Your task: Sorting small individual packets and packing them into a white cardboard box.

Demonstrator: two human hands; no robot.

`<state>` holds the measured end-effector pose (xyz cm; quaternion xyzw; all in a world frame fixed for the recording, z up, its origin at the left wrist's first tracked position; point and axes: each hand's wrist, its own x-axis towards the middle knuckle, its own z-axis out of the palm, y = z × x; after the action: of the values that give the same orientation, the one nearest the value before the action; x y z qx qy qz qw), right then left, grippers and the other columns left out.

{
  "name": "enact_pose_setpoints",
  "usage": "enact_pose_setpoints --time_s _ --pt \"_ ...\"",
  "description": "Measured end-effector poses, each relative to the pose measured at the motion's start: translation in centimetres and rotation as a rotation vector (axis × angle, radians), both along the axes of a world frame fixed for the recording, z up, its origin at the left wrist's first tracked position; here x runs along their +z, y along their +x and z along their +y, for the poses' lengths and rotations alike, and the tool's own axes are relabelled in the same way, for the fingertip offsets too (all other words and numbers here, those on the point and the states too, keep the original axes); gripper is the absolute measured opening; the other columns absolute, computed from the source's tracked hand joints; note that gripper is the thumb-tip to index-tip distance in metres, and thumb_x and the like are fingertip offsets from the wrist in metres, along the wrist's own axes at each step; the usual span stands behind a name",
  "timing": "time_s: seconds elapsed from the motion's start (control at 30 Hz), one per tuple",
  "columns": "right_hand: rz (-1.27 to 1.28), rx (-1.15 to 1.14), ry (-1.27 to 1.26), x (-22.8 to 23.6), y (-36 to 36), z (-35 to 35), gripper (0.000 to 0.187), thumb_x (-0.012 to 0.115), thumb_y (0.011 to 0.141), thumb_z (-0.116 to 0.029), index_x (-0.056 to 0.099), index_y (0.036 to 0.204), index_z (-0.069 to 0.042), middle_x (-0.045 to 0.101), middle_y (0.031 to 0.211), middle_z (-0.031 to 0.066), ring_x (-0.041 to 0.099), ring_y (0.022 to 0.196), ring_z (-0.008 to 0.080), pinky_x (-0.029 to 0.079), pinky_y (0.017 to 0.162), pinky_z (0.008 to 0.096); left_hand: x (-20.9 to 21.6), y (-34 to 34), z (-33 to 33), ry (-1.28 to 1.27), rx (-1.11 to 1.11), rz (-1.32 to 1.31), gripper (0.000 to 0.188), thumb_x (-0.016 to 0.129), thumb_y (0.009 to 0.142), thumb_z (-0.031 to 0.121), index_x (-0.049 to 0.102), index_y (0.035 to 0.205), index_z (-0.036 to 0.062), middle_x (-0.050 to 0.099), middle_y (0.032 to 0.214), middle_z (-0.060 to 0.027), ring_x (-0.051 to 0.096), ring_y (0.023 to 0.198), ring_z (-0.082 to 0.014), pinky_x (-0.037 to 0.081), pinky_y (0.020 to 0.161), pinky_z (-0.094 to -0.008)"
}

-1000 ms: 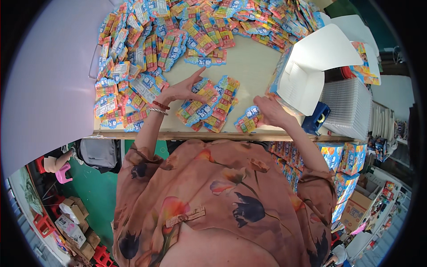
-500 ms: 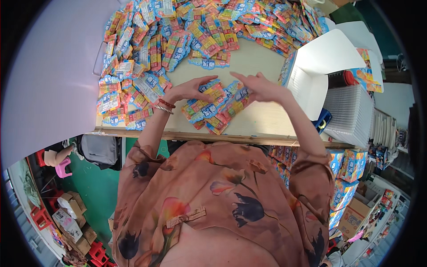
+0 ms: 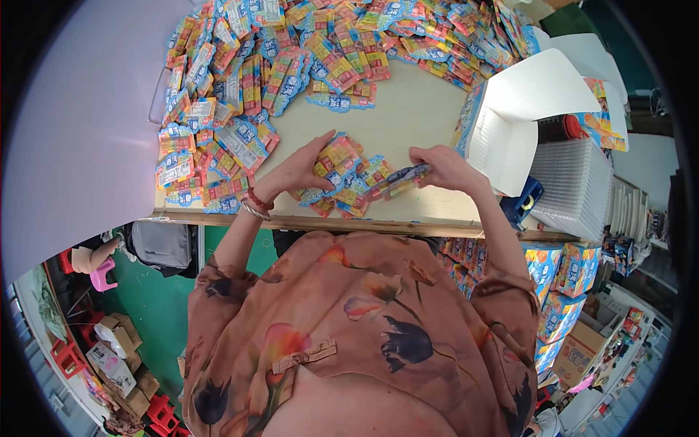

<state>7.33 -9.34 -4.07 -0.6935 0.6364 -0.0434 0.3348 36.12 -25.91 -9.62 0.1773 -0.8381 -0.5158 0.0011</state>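
Several small flat colourful packets (image 3: 340, 162), with blue wavy ends and red-yellow strips, lie overlapping in a loose cluster on the table in front of me. My left hand (image 3: 297, 169) curves round the left side of this cluster, thumb on the near edge and fingers on the far edge. To the right, my right hand (image 3: 445, 170) pinches the end of a tilted packet (image 3: 403, 179) between thumb and fingers. It is seen nearly edge-on, and I cannot tell whether it is one packet or more. Its left end meets the cluster.
A wide heap of like packets (image 3: 251, 80) covers the table's far and left parts. To the right stand an open white box (image 3: 506, 142), a stack of clear plastic trays (image 3: 571, 186) and a blue tape dispenser (image 3: 523, 202). Printed boxes (image 3: 561, 313) are stacked below the table's right end.
My right hand has moved right and toward me, tilting up the packet it holds. My left hand has shifted slightly nearer, and the packets beside it have moved a little left.
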Motion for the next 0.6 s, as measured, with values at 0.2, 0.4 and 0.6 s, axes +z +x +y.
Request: enact_pose_setpoints --time_s 0.2,0.4,0.6 --pt "0.045 -0.39 -0.397 3.3 1.4 1.4 0.033 0.073 0.072 -0.009 0.055 0.101 -0.009 0.062 0.084 0.0117 0.06 0.078 0.0349 0.046 0.066 0.0411 2.7 0.2 2.0 -0.07 -0.043 0.001 0.116 0.084 0.057 0.011 0.013 0.148 0.0096 0.039 0.133 -0.0191 0.046 0.119 -0.0366 0.043 0.098 -0.0396" --pt "-0.067 -0.614 -0.569 -0.9 2.4 -3.0 0.033 0.074 0.074 -0.014 0.056 0.102 -0.007 0.062 0.091 0.0124 0.061 0.082 0.0335 0.048 0.068 0.0401 4.8 -0.4 4.9 -0.376 -0.088 -0.073 0.118 0.083 0.052 0.005 0.016 0.148 0.0173 0.039 0.131 -0.0171 0.051 0.105 -0.0388 0.05 0.086 -0.0434" --pt "-0.314 -0.22 -0.52 -5.8 2.5 -6.6 0.027 0.068 0.082 -0.015 0.057 0.104 -0.005 0.064 0.09 0.0137 0.062 0.077 0.0259 0.049 0.068 0.035 4.9 -1.4 5.8 -0.583 -0.197 -0.185 0.111 0.083 0.055 0.011 0.022 0.148 0.0173 0.043 0.127 -0.0118 0.05 0.105 -0.0334 0.05 0.083 -0.0401"
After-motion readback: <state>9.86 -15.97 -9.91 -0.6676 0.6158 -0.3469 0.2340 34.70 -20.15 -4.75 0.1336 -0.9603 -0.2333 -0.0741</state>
